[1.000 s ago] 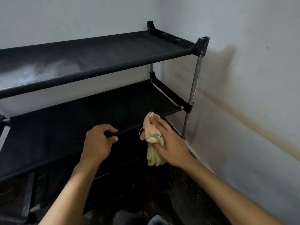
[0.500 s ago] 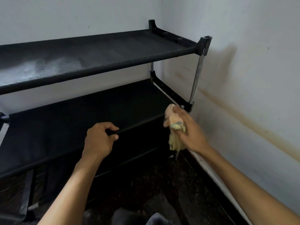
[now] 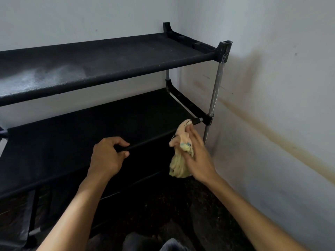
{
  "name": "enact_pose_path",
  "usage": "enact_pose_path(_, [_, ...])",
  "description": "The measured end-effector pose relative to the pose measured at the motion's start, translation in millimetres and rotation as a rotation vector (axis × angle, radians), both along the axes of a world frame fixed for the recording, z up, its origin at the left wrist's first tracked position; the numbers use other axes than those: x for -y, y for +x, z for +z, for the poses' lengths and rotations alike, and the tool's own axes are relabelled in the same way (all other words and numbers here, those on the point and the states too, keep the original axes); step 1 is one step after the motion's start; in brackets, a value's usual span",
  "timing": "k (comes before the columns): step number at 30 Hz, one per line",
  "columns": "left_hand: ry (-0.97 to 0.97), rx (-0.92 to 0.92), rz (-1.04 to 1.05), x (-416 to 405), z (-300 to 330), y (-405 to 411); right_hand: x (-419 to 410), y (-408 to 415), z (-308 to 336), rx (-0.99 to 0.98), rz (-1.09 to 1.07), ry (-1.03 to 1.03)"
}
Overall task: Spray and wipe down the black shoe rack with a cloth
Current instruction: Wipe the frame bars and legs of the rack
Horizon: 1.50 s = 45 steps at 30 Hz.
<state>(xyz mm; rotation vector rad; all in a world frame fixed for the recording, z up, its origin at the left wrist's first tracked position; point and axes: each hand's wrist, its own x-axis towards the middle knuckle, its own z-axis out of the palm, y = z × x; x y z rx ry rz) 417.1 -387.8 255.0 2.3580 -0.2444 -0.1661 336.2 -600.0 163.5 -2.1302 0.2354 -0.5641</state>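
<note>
The black shoe rack [image 3: 101, 57] stands in a corner with two fabric shelves and chrome posts. Its top shelf shows a pale damp patch at the left. My left hand [image 3: 107, 156] grips the front bar of the lower shelf near its middle. My right hand [image 3: 197, 158] holds a bunched yellow and peach cloth [image 3: 181, 151] against the right end of that same front bar, just left of the front right post [image 3: 214, 95]. The cloth's tail hangs below the bar. No spray bottle is in view.
White walls close in behind and on the right; the right wall [image 3: 272, 124] carries a brown diagonal stain. The floor [image 3: 163, 211] below is dark and speckled. A dark sheet hangs under the rack at the lower left [image 3: 18, 223].
My right hand with the cloth went right along the lower front bar to the post, then drew back slightly left. My left hand kept its grip on the bar.
</note>
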Motion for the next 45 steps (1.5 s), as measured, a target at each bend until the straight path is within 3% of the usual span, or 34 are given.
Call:
enact_pose_path(4, [-0.005, 0.017, -0.015, 1, -1, -1, 24, 0, -2, 0.015, -0.084, -0.076])
enact_pose_path(7, [0.005, 0.012, -0.036, 1, -1, 0, 12, 8, -3, 0.028, -0.161, 0.093])
enact_pose_path(9, [0.006, -0.002, -0.049, -1, 0, 2, -12, 6, -2, 0.023, -0.086, 0.147])
enact_pose_path(13, [-0.019, -0.026, -0.063, -3, -1, 2, -11, -3, -4, 0.026, 0.033, -0.094])
enact_pose_path(17, [-0.016, -0.027, -0.056, -1, -1, 3, 20, 8, 9, -0.015, -0.216, 0.178])
enact_pose_path(20, [-0.007, -0.023, -0.055, -1, 0, 4, -2, 3, 20, -0.123, -0.210, -0.087])
enact_pose_path(24, [-0.016, -0.039, -0.072, -2, 0, 5, -54, -11, 38, -0.168, 0.046, -0.456])
enact_pose_path(27, [-0.036, -0.045, -0.054, -2, 0, 3, -58, -9, 50, -0.208, 0.024, -0.516])
enact_pose_path(31, [-0.031, -0.013, -0.036, -3, -3, 4, -1, 12, 64, -0.316, -0.325, -0.265])
enact_pose_path(34, [-0.022, -0.003, -0.027, -2, -5, 5, 5, 23, 80, -0.348, -0.400, -0.377])
enact_pose_path(36, [-0.018, -0.011, -0.031, -2, -6, 6, -15, 23, 88, -0.355, -0.346, -0.435])
enact_pose_path(42, [-0.044, 0.060, -0.047, -6, -9, 3, -103, 14, 71, -0.239, 0.043, -0.357])
enact_pose_path(45, [-0.017, 0.075, -0.096, -11, -8, -5, -105, 14, 60, -0.207, 0.080, -0.327])
